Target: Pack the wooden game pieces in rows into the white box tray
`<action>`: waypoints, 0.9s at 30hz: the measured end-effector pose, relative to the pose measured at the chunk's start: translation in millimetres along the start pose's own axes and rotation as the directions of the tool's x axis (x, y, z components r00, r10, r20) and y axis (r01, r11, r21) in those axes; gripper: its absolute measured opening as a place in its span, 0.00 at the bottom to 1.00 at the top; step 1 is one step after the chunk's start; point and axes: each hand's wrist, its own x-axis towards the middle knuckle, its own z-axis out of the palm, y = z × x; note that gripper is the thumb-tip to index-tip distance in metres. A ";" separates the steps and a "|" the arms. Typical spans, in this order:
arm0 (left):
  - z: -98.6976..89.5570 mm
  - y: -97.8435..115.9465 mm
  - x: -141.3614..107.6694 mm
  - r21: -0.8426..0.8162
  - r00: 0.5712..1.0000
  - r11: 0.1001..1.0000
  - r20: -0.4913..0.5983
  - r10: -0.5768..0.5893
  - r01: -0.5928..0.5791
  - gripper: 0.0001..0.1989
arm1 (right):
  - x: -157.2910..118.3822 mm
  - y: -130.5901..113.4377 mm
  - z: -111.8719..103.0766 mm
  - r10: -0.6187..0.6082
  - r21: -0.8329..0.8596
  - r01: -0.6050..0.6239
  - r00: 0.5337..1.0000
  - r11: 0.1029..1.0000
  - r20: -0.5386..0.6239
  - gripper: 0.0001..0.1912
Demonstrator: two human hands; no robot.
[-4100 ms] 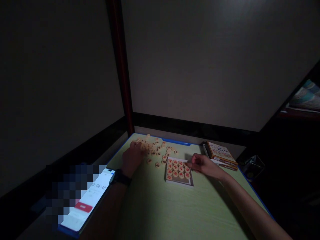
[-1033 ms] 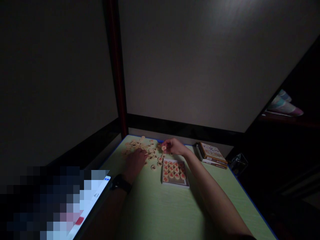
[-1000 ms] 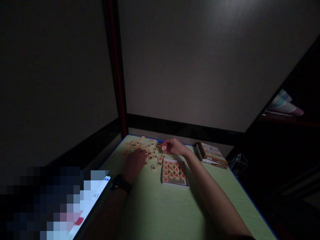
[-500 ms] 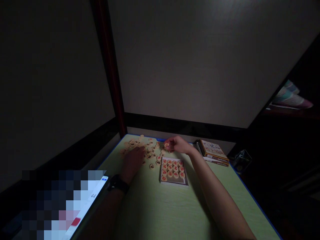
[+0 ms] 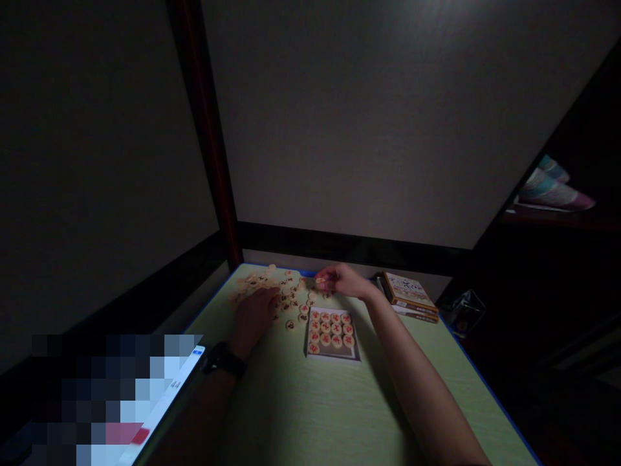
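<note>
Many round xiangqi pieces (image 5: pixel 290 325) with red or dark characters lie scattered over the far left of the pale green table (image 5: pixel 310 414). My left hand (image 5: pixel 255 314), with a dark watch at the wrist, rests low over them; its fingers are too dark to make out. Between the fingertips of my right hand (image 5: pixel 341 281) is one xiangqi piece (image 5: pixel 319 281), held above the table's far edge. Nearer to me, a shallow open box (image 5: pixel 334 350) holds rows of red-lettered pieces, with a bare strip along its front.
Two stacked flat boxes (image 5: pixel 411 294) lie at the back right. Beyond the right edge stands a dark container (image 5: pixel 466 315). A lit screen (image 5: pixel 167 395), partly pixelated, is at the lower left. A wall (image 5: pixel 339 162) rises behind the table.
The whole view has shifted slightly to the left. My right hand still holds the piece at the far edge, and my left hand stays over the scattered pieces. The pieces in the box look the same.
</note>
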 end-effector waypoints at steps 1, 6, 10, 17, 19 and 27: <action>-0.2 0.1 0.1 0.002 1.000 1.000 0.003 -0.001 0.001 0.18 | -0.1 0.2 -0.1 0.001 0.007 -0.001 1.000 1.000 0.005 0.08; 0.1 0.5 0.4 0.005 1.000 1.000 0.009 0.004 -0.005 0.20 | 0.5 2.4 0.2 0.018 0.044 -0.019 1.000 0.999 0.025 0.08; -1.0 2.1 -0.1 0.005 1.000 1.000 0.012 -0.010 0.010 0.20 | 0.9 3.1 0.5 0.028 0.057 -0.029 0.999 0.998 0.021 0.09; -1.6 2.5 -1.2 0.000 1.000 1.000 0.017 -0.009 0.009 0.21 | 1.2 2.8 0.8 0.032 0.059 -0.034 0.999 0.998 0.043 0.07; -0.6 1.6 -1.0 -0.001 1.000 1.000 0.025 -0.006 0.006 0.20 | 0.9 2.6 1.4 0.042 0.073 -0.044 0.999 0.996 0.031 0.07; 2.7 -0.5 -0.2 -0.025 1.000 1.000 0.008 0.007 -0.007 0.19 | -1.6 0.4 2.9 0.074 0.160 -0.084 0.995 0.984 0.069 0.16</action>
